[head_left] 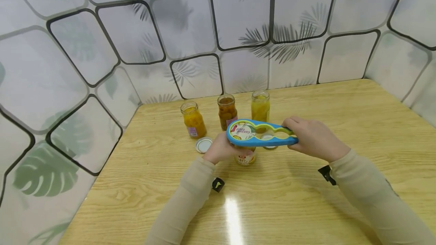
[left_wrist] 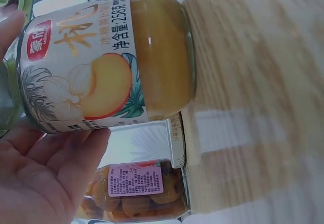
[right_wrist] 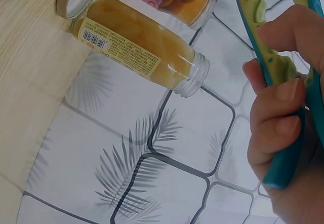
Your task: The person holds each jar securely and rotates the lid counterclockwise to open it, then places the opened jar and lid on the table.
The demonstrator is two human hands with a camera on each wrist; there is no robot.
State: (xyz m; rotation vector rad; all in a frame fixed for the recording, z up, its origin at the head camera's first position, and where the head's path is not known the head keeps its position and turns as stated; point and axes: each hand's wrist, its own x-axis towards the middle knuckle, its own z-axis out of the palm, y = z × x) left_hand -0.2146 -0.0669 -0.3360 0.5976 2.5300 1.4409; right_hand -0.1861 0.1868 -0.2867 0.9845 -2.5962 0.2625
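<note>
A peach jar (head_left: 245, 158) with a printed label stands on the table, gripped by my left hand (head_left: 222, 147) between thumb and fingers. Around its printed lid (head_left: 242, 131) sits the wide end of a blue and yellow-green jar opener (head_left: 267, 143). My right hand (head_left: 311, 136) holds the opener's handles together, fingers curled round them in the right wrist view. The left wrist view shows the peach jar (left_wrist: 101, 64) close up, with the left hand's fingers (left_wrist: 76, 168) along its side.
Behind stand three lidless jars: an orange one (head_left: 195, 122), a brown one (head_left: 226, 110) and a yellow one (head_left: 260, 107). A loose white lid (head_left: 204, 145) lies at left; another lid (head_left: 270, 146) is partly hidden under the opener. Patterned walls border the wooden table (head_left: 143, 184).
</note>
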